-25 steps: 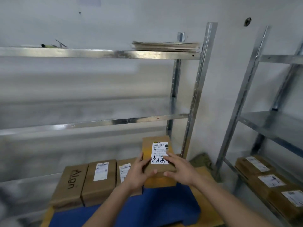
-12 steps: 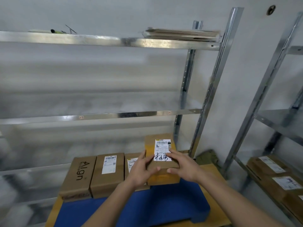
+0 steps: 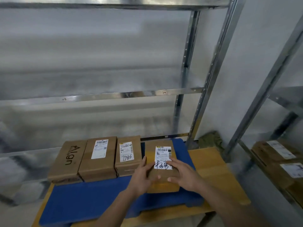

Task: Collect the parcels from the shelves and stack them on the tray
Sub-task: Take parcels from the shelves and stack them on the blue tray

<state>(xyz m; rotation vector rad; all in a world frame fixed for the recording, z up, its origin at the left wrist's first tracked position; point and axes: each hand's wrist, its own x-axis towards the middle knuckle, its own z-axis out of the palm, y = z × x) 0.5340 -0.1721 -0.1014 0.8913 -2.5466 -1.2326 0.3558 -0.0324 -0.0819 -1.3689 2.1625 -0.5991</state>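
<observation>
I hold the labelled parcel (image 3: 161, 164) flat on the blue tray (image 3: 91, 197), its long axis running away from me toward the shelf rack (image 3: 211, 79). My left hand (image 3: 141, 176) grips its left edge; my right hand (image 3: 183, 176) lies over its label, fingers loosely curved. On the tray to its left lie three parcels, the same way: "7786" (image 3: 127, 154), a barcode-labelled one (image 3: 99, 157), "Align" (image 3: 68, 159).
</observation>
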